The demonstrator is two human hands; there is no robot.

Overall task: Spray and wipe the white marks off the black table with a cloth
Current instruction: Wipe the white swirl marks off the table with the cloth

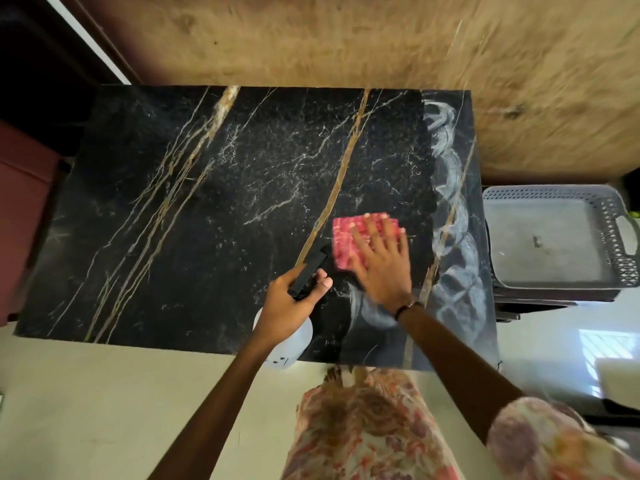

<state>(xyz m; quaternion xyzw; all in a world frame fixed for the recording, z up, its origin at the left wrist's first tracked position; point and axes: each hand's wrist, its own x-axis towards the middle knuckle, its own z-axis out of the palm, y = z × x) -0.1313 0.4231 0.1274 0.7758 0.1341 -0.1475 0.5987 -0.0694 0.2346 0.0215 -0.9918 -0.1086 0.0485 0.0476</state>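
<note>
The black marble table (207, 220) has gold and white veins. White smeared marks (453, 216) run in loops down its right side, with another smear near the front edge. My right hand (381, 265) lies flat with spread fingers on a pink cloth (344, 237), pressing it against the table just left of the marks. My left hand (294, 306) grips a spray bottle (287, 344) by its black trigger head, whose nozzle points toward the cloth; the translucent white body hangs below my hand at the table's front edge.
A grey perforated plastic tray (554, 237) sits on a low stand to the right of the table. A brown mottled floor lies beyond the far edge, a maroon piece of furniture (20, 202) to the left. Pale floor lies in front.
</note>
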